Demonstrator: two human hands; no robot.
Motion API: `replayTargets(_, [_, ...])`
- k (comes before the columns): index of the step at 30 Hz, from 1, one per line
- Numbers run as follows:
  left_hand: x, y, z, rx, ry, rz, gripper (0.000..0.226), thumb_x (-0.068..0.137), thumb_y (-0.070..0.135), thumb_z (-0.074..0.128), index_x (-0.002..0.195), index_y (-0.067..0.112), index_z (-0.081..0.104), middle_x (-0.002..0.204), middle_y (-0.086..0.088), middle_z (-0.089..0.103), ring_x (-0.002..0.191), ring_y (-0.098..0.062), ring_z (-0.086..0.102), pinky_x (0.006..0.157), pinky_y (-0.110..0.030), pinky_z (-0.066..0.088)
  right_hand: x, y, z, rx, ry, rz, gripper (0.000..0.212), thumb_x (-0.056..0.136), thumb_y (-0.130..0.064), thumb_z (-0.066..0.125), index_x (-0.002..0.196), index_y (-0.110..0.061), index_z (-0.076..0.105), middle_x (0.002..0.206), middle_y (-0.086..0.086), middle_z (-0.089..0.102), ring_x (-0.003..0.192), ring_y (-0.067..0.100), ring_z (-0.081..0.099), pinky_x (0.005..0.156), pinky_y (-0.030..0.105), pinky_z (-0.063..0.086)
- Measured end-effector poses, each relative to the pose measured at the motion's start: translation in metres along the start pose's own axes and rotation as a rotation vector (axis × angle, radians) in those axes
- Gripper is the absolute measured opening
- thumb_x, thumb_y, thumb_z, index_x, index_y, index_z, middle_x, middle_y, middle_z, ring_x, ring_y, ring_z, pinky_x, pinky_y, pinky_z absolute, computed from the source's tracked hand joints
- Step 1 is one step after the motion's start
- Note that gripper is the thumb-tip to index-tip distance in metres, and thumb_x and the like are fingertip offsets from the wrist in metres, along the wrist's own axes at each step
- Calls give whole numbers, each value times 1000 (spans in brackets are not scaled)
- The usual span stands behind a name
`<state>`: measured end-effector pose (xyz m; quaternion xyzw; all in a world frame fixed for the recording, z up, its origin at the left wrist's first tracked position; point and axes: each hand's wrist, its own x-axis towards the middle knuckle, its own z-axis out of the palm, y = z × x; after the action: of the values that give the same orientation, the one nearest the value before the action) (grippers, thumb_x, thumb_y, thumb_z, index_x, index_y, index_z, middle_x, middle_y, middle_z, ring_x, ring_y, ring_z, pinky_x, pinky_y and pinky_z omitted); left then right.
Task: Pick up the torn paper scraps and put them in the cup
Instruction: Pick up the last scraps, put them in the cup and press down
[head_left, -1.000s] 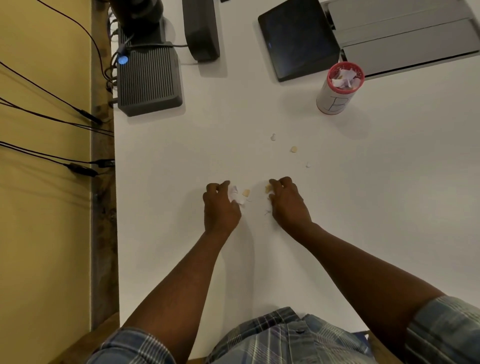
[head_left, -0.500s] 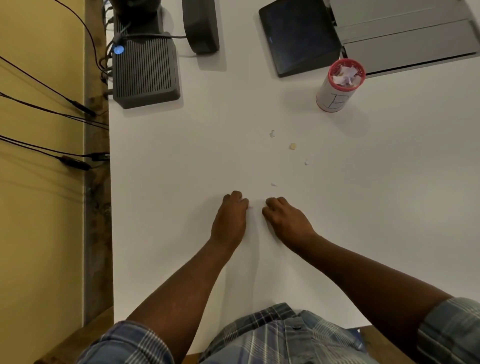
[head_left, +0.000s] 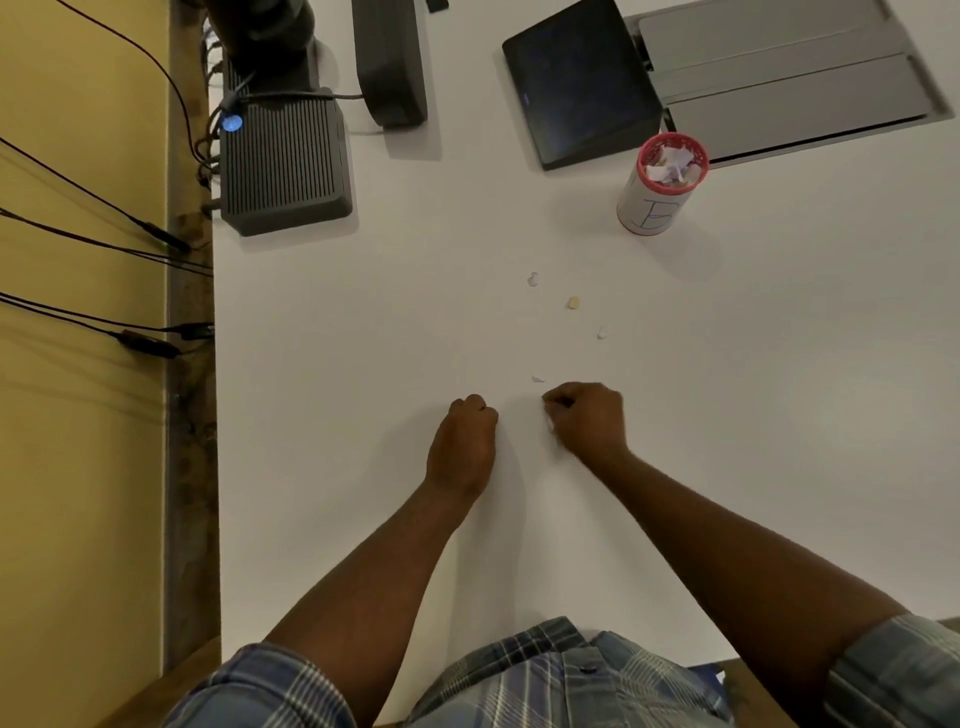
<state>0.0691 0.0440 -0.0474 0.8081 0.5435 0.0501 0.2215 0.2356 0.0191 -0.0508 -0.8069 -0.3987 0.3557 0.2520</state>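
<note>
Several small torn scraps lie on the white table (head_left: 779, 415): a white scrap (head_left: 532, 279), a tan scrap (head_left: 573, 302), another white scrap (head_left: 601, 332) and a tiny sliver (head_left: 538, 379) just beyond my right hand. The red-rimmed white cup (head_left: 655, 210) stands at the far right with several scraps inside. My left hand (head_left: 464, 441) is curled into a fist on the table, and whatever it holds is hidden. My right hand (head_left: 587, 421) is curled too, with a bit of white paper showing at its inner edge.
A ribbed grey box (head_left: 283, 166) with cables sits at the far left by the table edge. Beyond it are a dark stand (head_left: 392, 67), a black tablet (head_left: 582, 88) and a grey panel (head_left: 789, 88) behind the cup. Cables hang along the yellow wall.
Both hands drew back toward me, gathering the white and tan scraps that lay between them. Those scraps are gone from the table and both hands have closed into fists.
</note>
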Motion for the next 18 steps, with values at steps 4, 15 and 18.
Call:
replayTargets(4, [18,-1,-4,-63,-8,-96,17,79,-2,51,78,0,67,84,-14,64,80,-27,59,69,-36,47,32,-4,-40,463,24,320,10,76,-7,77,80,-16,75,87,5,74,67,11,66,70,19,54])
replayTargets(15, [56,-10,-22,-763,-87,-585,16,69,9,77,70,24,74,74,5,73,68,-8,68,64,-18,52,164,-68,-170,250,448,-73,12,83,-18,72,93,-23,74,97,-3,73,88,9,67,81,21,53])
replayTargets(18, [62,-3,-26,-1008,-141,-653,12,71,5,75,74,16,76,74,-7,74,67,-19,68,68,-30,56,192,-76,-171,-50,452,-192,17,86,-14,65,102,-13,72,104,5,72,94,18,67,88,29,54])
